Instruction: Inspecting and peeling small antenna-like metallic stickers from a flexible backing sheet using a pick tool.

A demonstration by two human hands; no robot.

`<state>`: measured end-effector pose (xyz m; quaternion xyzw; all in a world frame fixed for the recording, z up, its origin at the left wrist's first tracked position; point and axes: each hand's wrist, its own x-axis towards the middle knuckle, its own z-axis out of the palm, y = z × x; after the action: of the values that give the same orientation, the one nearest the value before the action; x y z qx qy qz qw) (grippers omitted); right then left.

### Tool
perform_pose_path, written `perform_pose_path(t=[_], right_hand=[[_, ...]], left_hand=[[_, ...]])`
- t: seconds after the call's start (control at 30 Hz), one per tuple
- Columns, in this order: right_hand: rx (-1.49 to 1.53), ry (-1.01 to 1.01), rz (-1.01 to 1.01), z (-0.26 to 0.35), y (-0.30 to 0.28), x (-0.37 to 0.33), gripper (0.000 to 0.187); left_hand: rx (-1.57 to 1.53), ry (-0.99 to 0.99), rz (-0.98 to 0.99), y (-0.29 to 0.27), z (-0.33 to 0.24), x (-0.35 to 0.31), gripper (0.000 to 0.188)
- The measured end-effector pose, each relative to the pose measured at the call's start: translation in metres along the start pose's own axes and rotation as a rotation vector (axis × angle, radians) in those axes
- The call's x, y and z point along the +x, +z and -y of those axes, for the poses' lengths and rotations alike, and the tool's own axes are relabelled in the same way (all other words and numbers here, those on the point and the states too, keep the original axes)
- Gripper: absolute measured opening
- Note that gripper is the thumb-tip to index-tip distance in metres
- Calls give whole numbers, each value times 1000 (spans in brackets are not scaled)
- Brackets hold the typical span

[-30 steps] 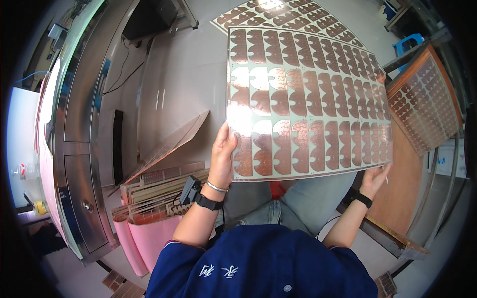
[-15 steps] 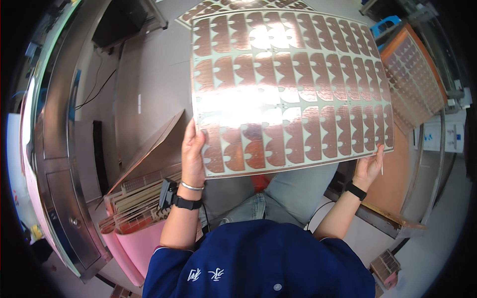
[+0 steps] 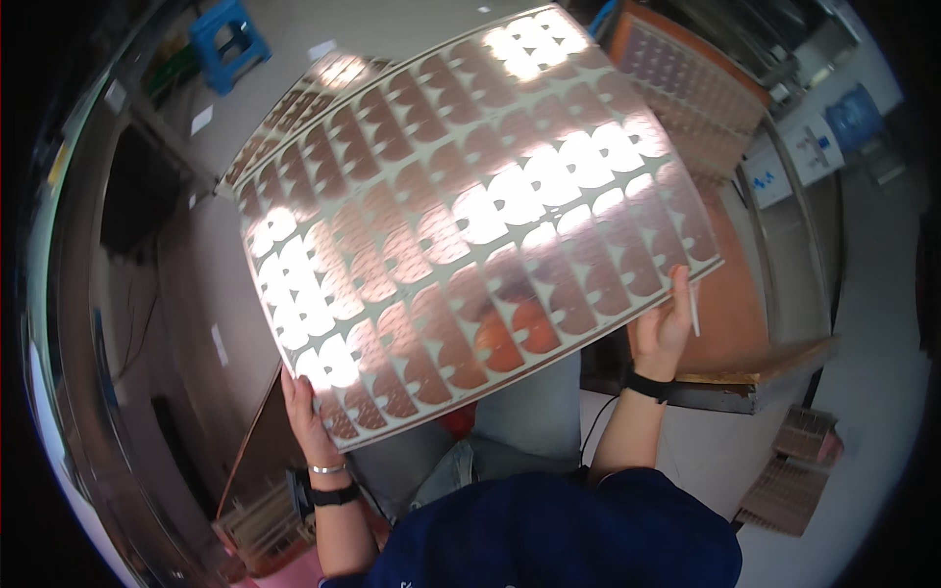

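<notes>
A large copper-patterned circuit board panel (image 3: 431,260) is held up in front of me, tilted with its left end lower. Rows of scalloped copper shapes cover it, and bright glare washes out parts. My left hand (image 3: 311,426) is closed on its near left corner, the thumb on the face and the other fingers mostly hidden. Near the right corner, my right hand (image 3: 661,333) grips the near edge, its fingers partly behind the panel. A thin white stick (image 3: 697,310) shows beside the right fingers; I cannot tell whether that hand holds it.
Another patterned panel (image 3: 306,106) lies beyond the held one. At the right, more panels (image 3: 676,88) lean by an orange board above a brown wooden surface (image 3: 730,294). A rack of boards (image 3: 270,529) stands lower left. A blue stool (image 3: 227,47) is at far left.
The panel has swung counterclockwise and shifted left, its left end now lower and nearer me. Both hands keep hold of it. The whole view has also turned.
</notes>
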<state>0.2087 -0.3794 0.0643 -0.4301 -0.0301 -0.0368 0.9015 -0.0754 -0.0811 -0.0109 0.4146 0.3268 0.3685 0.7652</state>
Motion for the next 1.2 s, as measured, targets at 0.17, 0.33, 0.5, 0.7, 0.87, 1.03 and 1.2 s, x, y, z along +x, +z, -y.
perform_pose_path(t=[0.17, 0.33, 0.5, 0.7, 0.87, 1.03, 1.2], right_hand=[[15, -46, 99, 13, 19, -7, 42], [31, -60, 155, 21, 24, -6, 42], [15, -101, 177, 25, 26, -7, 40], [0, -79, 160, 24, 23, -7, 43], [45, -64, 142, 16, 26, -4, 41], [89, -28, 117, 18, -6, -2, 37], [130, 74, 99, 7, -32, 1, 27]], left_hand=[[-36, 5, 69, -1, -1, 1, 49], [-21, 22, 47, 0, 2, 1, 49], [57, 34, 38, 0, 3, 1, 50], [-7, 10, 74, 2, 3, 2, 50], [-207, -12, 118, -23, 2, 2, 47], [-301, -140, 169, -17, -26, 7, 37], [-77, 13, 46, -6, -41, 4, 32]])
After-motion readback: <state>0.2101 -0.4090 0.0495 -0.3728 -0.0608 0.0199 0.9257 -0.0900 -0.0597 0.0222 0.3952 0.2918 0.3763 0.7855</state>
